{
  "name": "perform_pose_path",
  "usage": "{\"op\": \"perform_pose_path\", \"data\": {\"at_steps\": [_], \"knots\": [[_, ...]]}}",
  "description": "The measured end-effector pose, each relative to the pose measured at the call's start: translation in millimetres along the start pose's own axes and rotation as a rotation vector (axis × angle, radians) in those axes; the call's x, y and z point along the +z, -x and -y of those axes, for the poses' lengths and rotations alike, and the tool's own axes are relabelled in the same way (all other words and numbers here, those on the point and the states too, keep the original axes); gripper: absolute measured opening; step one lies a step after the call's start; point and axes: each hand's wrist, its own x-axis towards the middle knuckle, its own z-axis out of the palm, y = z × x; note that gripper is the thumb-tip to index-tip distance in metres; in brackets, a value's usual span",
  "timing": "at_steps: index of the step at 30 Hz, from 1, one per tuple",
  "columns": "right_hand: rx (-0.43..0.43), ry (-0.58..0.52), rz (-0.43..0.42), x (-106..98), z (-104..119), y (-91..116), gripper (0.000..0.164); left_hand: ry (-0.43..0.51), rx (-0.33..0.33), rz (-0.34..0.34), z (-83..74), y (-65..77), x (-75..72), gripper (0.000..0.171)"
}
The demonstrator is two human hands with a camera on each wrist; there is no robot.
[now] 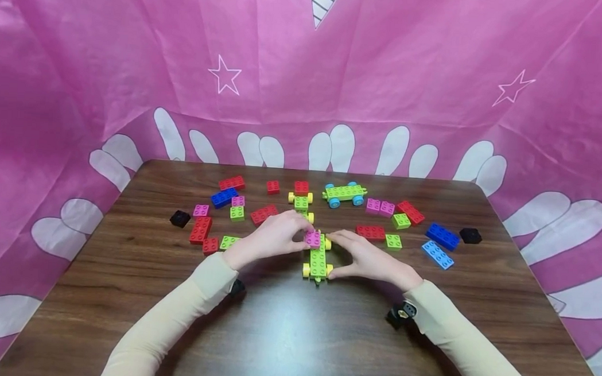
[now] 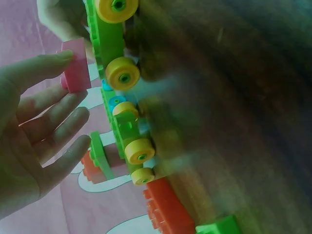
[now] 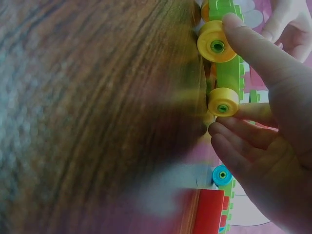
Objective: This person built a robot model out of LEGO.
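Observation:
My left hand (image 1: 273, 233) pinches a pink toy brick (image 1: 313, 239) between thumb and fingers, just over the far end of a green wheeled base (image 1: 318, 265) with yellow wheels. In the left wrist view the pink brick (image 2: 76, 67) stands beside the studded top of the base, apart from it. My right hand (image 1: 371, 259) steadies the base from the right: its thumb is on the near wheel (image 3: 217, 46) and its fingertips at the far wheel (image 3: 223, 102). Beyond the left hand, another green yellow-wheeled piece (image 1: 301, 202) carries bricks, a red one (image 1: 301, 187) at its far end.
A green base with blue wheels (image 1: 345, 193) stands at the back. Red, blue, pink and green bricks lie to both sides, among them a long blue brick (image 1: 443, 236) and a light blue one (image 1: 437, 255). Black pieces (image 1: 180, 218) lie at either outer side.

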Motion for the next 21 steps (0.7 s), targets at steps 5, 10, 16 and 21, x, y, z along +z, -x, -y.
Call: {"op": "perform_pose_path", "data": {"at_steps": [5, 10, 16, 21], "knots": [[0.001, -0.001, -0.003, -0.3, 0.7, 0.3, 0.089, 0.008, -0.009, 0.014, -1.3, -1.1, 3.5, 0.039], [0.002, -0.004, 0.000, -0.4, 0.7, 0.5, 0.087, 0.011, -0.010, 0.012, -1.1, -1.7, 5.2, 0.039], [0.008, -0.008, 0.000, -0.4, 1.2, 0.5, 0.087, 0.022, -0.006, 0.004, 0.2, -1.5, 7.6, 0.039], [0.006, -0.004, -0.004, 0.6, 2.0, -0.8, 0.088, 0.021, -0.009, 0.011, 1.0, -2.7, 10.4, 0.039]]}}
